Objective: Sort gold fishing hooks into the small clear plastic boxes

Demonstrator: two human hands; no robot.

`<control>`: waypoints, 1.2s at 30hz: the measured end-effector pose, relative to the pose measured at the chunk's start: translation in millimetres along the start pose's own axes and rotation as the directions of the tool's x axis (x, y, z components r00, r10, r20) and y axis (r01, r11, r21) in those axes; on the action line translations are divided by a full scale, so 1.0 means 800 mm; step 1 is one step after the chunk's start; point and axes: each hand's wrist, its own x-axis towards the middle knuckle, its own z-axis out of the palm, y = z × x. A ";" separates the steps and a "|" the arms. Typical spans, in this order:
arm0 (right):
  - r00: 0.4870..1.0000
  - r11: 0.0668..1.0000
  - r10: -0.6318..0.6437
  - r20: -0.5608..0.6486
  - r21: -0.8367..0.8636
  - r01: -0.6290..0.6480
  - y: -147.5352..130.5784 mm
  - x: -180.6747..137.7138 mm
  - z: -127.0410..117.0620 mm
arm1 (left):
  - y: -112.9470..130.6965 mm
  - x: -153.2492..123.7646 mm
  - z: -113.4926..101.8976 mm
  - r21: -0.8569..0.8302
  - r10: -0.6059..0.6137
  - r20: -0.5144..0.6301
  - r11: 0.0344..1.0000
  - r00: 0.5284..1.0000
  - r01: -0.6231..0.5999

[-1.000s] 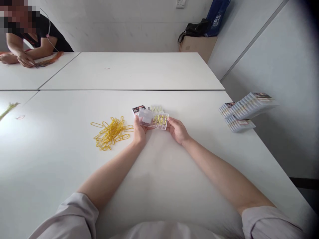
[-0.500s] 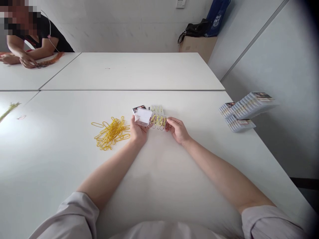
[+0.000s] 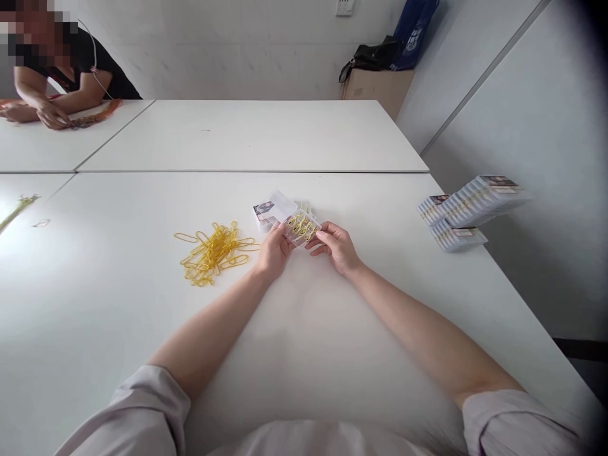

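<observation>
A small clear plastic box (image 3: 298, 225) with yellow paper clips inside sits between my two hands above the white table (image 3: 332, 329). My left hand (image 3: 274, 251) grips its left side with curled fingers. My right hand (image 3: 335, 246) pinches its right end. The box's clear lid (image 3: 283, 204) is lifted and tilted back. Just behind it lies another small box with a dark printed label (image 3: 264, 211). A loose heap of yellow paper clips (image 3: 213, 252) lies on the table to the left of my left hand.
Stacks of the same small labelled boxes (image 3: 470, 206) sit at the table's right edge. Another person (image 3: 52, 76) works at the far left table with an orange strap. A cardboard box with bags (image 3: 377, 79) stands by the back wall.
The box has turned slantwise between my hands and its lid has swung up and back. My left hand shifted a little to the right, closer to my right hand.
</observation>
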 end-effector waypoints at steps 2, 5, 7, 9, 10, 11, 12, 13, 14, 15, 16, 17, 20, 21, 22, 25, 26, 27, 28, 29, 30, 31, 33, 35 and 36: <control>0.999 0.999 -0.003 0.046 -0.034 0.005 0.001 0.000 -0.001 | -0.001 0.002 -0.001 0.001 0.005 -0.040 1.000 0.999 -0.005; 0.999 1.000 -0.017 0.046 -0.022 0.018 0.003 0.002 -0.002 | -0.003 0.004 -0.002 -0.013 0.017 -0.120 1.000 0.993 -0.019; 1.000 1.000 -0.025 0.011 0.004 0.025 0.003 0.004 -0.004 | -0.003 0.004 -0.002 -0.013 -0.015 -0.145 1.000 0.989 0.013; 1.000 1.000 -0.010 0.002 0.019 0.010 0.002 0.006 -0.005 | -0.003 0.002 -0.001 0.022 -0.081 -0.115 0.996 0.990 0.084; 1.000 1.000 0.002 0.007 0.024 -0.002 0.001 0.006 -0.005 | -0.003 0.001 -0.001 0.051 -0.117 -0.084 0.991 0.990 0.122; 1.000 0.999 0.017 0.016 0.029 -0.017 0.001 0.006 -0.006 | -0.003 0.000 -0.001 0.082 -0.146 -0.054 0.985 0.988 0.150; 0.999 0.999 0.031 0.025 0.029 -0.032 0.000 0.007 -0.005 | -0.003 0.000 -0.001 0.110 -0.164 -0.031 0.980 0.986 0.167; 0.998 0.999 0.044 0.036 0.025 -0.045 -0.001 0.006 -0.005 | -0.003 0.000 -0.001 0.131 -0.171 -0.014 0.976 0.985 0.171; 0.998 0.998 0.052 0.046 0.016 -0.053 -0.002 0.006 -0.005 | -0.003 0.000 -0.002 0.147 -0.170 -0.001 0.975 0.985 0.168; 0.997 0.998 0.058 0.057 0.003 -0.058 -0.002 0.006 -0.004 | -0.003 0.000 -0.002 0.159 -0.165 0.011 0.974 0.986 0.161; 0.996 0.998 0.058 0.068 -0.009 -0.058 -0.003 0.006 -0.003 | -0.003 0.000 -0.002 0.169 -0.160 0.023 0.973 0.987 0.154; 0.996 0.998 0.053 0.078 -0.019 -0.052 -0.003 0.005 -0.003 | -0.004 0.000 -0.002 0.179 -0.159 0.034 0.972 0.987 0.150; 0.995 0.999 0.016 0.094 -0.036 -0.013 -0.001 0.005 -0.002 | -0.004 0.000 -0.002 0.208 -0.166 0.046 0.966 0.985 0.153; 0.996 0.999 0.002 0.093 -0.042 0.002 0.000 0.006 -0.003 | -0.004 -0.001 -0.002 0.213 -0.170 0.039 0.964 0.985 0.158; 0.996 0.999 -0.012 0.092 -0.049 0.017 0.001 0.006 -0.003 | -0.004 -0.001 -0.002 0.216 -0.175 0.030 0.963 0.984 0.164; 0.995 0.997 -0.032 0.093 -0.066 0.038 0.003 0.008 -0.003 | -0.005 -0.001 -0.002 0.220 -0.186 0.003 0.959 0.983 0.181; 0.995 0.997 -0.032 0.093 -0.071 0.039 0.004 0.008 -0.003 | -0.005 -0.001 -0.003 0.224 -0.184 -0.003 0.958 0.983 0.180; 0.995 0.996 -0.030 0.094 -0.076 0.037 0.004 0.008 -0.003 | -0.005 -0.001 -0.003 0.229 -0.182 -0.007 0.957 0.983 0.179; 0.995 0.996 -0.028 0.097 -0.078 0.035 0.003 0.009 -0.003 | -0.006 -0.001 -0.003 0.236 -0.181 -0.009 0.955 0.983 0.178; 0.995 0.996 -0.026 0.101 -0.078 0.034 0.003 0.009 -0.003 | -0.006 -0.001 -0.004 0.244 -0.181 -0.011 0.953 0.983 0.178; 0.994 0.997 -0.026 0.106 -0.076 0.034 0.003 0.009 -0.003 | -0.005 -0.001 -0.004 0.250 -0.181 -0.013 0.952 0.983 0.178; 0.993 0.997 -0.026 0.113 -0.073 0.034 0.003 0.009 -0.004 | -0.005 -0.001 -0.005 0.252 -0.182 -0.012 0.951 0.983 0.179; 0.992 0.997 -0.030 0.120 -0.072 0.038 0.003 0.010 -0.004 | -0.003 -0.001 -0.004 0.249 -0.190 0.017 0.952 0.982 0.180; 0.992 0.996 -0.036 0.120 -0.078 0.046 0.004 0.010 -0.006 | -0.001 -0.003 -0.004 0.240 -0.194 0.073 0.956 0.978 0.172; 0.992 0.996 -0.040 0.120 -0.079 0.050 0.005 0.011 -0.006 | 0.000 -0.003 -0.003 0.235 -0.194 0.104 0.958 0.975 0.166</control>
